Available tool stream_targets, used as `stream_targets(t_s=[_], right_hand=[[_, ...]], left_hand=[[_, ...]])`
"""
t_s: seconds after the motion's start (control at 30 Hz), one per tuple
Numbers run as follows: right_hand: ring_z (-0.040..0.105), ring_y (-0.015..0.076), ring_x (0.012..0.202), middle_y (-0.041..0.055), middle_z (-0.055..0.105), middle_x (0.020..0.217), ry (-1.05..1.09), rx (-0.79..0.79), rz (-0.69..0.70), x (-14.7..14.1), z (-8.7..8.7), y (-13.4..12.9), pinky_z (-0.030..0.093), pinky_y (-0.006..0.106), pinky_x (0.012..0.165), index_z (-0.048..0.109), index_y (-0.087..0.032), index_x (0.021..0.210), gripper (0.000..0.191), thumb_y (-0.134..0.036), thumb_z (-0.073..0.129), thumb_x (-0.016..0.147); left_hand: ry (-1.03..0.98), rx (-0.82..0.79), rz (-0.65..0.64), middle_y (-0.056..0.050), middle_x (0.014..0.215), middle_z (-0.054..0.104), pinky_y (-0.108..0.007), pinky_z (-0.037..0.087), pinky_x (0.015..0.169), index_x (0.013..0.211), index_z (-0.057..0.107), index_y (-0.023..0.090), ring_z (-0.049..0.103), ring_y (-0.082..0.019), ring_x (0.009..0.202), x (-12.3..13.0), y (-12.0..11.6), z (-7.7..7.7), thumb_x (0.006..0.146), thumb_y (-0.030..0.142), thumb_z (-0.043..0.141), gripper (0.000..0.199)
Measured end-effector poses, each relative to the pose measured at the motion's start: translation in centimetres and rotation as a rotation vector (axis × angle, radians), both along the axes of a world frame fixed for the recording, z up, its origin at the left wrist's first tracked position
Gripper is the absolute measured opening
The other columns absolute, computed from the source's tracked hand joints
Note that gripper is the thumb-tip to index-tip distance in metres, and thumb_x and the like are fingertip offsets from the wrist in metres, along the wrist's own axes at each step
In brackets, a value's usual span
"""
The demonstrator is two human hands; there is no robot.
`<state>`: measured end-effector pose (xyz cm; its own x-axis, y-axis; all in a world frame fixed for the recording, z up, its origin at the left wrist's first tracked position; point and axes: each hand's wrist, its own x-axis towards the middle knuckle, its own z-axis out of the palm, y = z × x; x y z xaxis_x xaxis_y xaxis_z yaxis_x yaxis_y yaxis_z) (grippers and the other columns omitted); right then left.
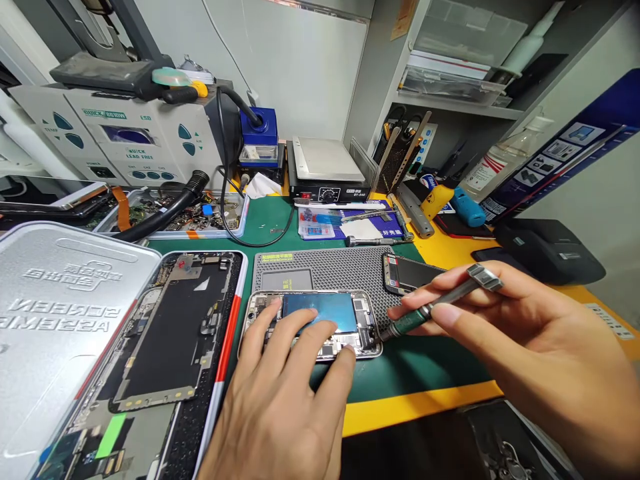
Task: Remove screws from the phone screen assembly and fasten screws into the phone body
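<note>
An opened phone (320, 310) lies with its insides facing up on a grey textured mat (345, 267), a blue-filmed battery in its middle. Across its near side my left hand (290, 393) rests with fingers spread, the tips touching the phone. My right hand (515, 320) grips a small precision screwdriver (430, 310) between thumb and fingers. The driver is tilted, its tip down at the phone's right end; whether it sits in a screw I cannot tell. Behind the right fingers lies a phone screen (407, 272), partly covered.
On the left an open case (243, 280) holds a screen assembly (165, 333). At the back stand a soldering station (135, 133) and a heating plate (327, 167). A toothbrush (340, 205) and another screwdriver (373, 241) lie behind the mat. Bottles and a black pouch (550, 250) are at right.
</note>
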<state>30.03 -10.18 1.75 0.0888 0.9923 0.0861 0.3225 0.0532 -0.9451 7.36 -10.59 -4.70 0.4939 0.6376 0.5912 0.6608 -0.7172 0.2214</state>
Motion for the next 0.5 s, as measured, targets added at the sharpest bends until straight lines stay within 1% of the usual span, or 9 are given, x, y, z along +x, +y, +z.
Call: stream_targets(t_s=[0.07, 0.17, 0.37, 0.43, 0.5], right_hand=[[0.079, 0.0143, 0.086, -0.001, 0.082, 0.094, -0.026, 0.011, -0.012, -0.3, 0.3, 0.0, 0.062, 0.012, 0.08, 0.073, -0.029, 0.097, 0.012, -0.037, 0.077, 0.091], [0.08, 0.0163, 0.083, -0.0007, 0.081, 0.092, -0.081, 0.046, -0.022, -0.7, 0.6, -0.2, 0.064, 0.016, 0.078, 0.073, -0.029, 0.095, 0.013, -0.039, 0.078, 0.089], [0.079, 0.0204, 0.088, -0.0017, 0.08, 0.1, -0.152, 0.154, -0.064, -1.8, 0.8, -0.4, 0.067, 0.025, 0.083, 0.072, -0.033, 0.101, 0.022, -0.038, 0.083, 0.083], [0.079, 0.0201, 0.087, -0.0022, 0.079, 0.101, -0.154, 0.146, -0.041, -2.1, 0.9, -0.3, 0.067, 0.025, 0.084, 0.072, -0.033, 0.101, 0.021, -0.036, 0.083, 0.083], [0.079, 0.0186, 0.087, -0.0038, 0.079, 0.1, -0.157, 0.134, -0.01, -2.3, 1.0, -0.2, 0.066, 0.021, 0.085, 0.072, -0.034, 0.101, 0.02, -0.034, 0.082, 0.084]], left_hand=[[0.011, -0.005, -0.007, -0.015, 0.115, 0.073, -0.071, 0.051, 0.103, 0.109, 0.075, 0.017, 0.067, -0.036, 0.114, 0.0, 0.0, 0.0, 0.091, 0.007, 0.058, 0.027], [0.04, -0.025, -0.017, -0.016, 0.117, 0.071, -0.072, 0.051, 0.103, 0.113, 0.075, 0.018, 0.066, -0.036, 0.115, -0.1, 0.1, 0.0, 0.092, 0.009, 0.055, 0.03], [0.087, -0.069, -0.015, -0.016, 0.119, 0.069, -0.071, 0.048, 0.106, 0.117, 0.074, 0.02, 0.063, -0.036, 0.117, -0.3, 0.2, 0.3, 0.093, 0.012, 0.05, 0.035], [0.082, -0.072, -0.003, -0.016, 0.12, 0.068, -0.071, 0.048, 0.106, 0.115, 0.075, 0.02, 0.063, -0.037, 0.118, -0.3, 0.2, 0.4, 0.094, 0.014, 0.05, 0.034], [0.083, -0.082, -0.001, -0.016, 0.12, 0.068, -0.071, 0.047, 0.107, 0.115, 0.075, 0.02, 0.063, -0.036, 0.119, -0.3, 0.1, 0.3, 0.093, 0.013, 0.051, 0.033]])
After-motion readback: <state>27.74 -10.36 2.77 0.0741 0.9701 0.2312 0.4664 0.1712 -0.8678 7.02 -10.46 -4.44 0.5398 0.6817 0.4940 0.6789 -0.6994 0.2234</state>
